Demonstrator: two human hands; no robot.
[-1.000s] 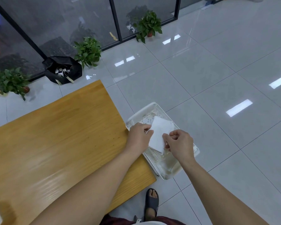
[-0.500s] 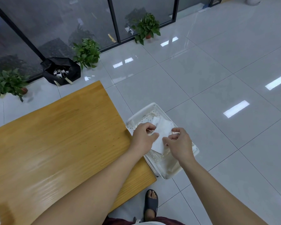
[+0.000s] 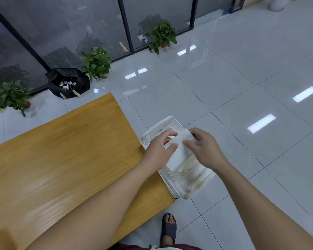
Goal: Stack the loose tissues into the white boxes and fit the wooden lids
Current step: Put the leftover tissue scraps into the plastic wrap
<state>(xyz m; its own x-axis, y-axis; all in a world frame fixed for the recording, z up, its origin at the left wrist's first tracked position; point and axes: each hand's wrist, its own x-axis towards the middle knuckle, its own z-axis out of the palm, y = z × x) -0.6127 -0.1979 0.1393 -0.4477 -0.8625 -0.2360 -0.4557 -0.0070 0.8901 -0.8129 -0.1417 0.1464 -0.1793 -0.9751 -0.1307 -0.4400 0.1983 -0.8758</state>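
white tissue [image 3: 177,154], white perforated basket [image 3: 172,121], honey-brown wooden table [image 3: 61,159]

Wood table, plastic basket, paper tissue, glossy tile.
Table [image 3: 61,156] varnished wood grain, slight sheen; basket [image 3: 172,123] white perforated plastic; tissue [image 3: 177,152] soft matt paper; floor [image 3: 224,83] glossy smooth tile, reflective; bag [image 3: 69,82] black matt cloth.

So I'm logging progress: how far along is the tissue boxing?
Done: nothing visibly; no filled box or fitted lid shows. In hand: the left hand and right hand both pinch a white tissue above the white perforated plastic basket beside the wooden table. Left: stacking, then lids.
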